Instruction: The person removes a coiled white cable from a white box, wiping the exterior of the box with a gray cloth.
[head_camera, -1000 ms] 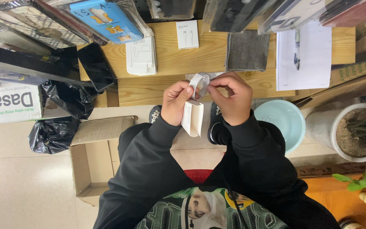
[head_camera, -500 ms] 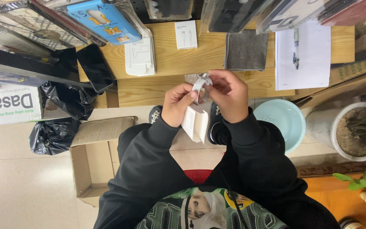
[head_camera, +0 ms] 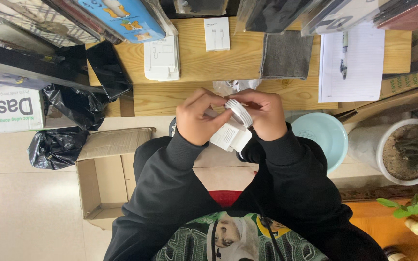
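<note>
a: what are the hands on?
b: both meet above the lap, just below the wooden table (head_camera: 194, 63) edge. the left hand (head_camera: 200, 118) curls its fingers round a small white box (head_camera: 229, 136); the right hand (head_camera: 265, 113) pinches a white coiled cable (head_camera: 238, 111) at the box's top.

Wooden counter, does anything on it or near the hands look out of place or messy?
Mostly tidy. One oddity: a crumpled clear wrapper lies loose at the wooden counter's front edge, just beyond the hands. The left hand and right hand hold a coiled white cable over a small white box.
</note>
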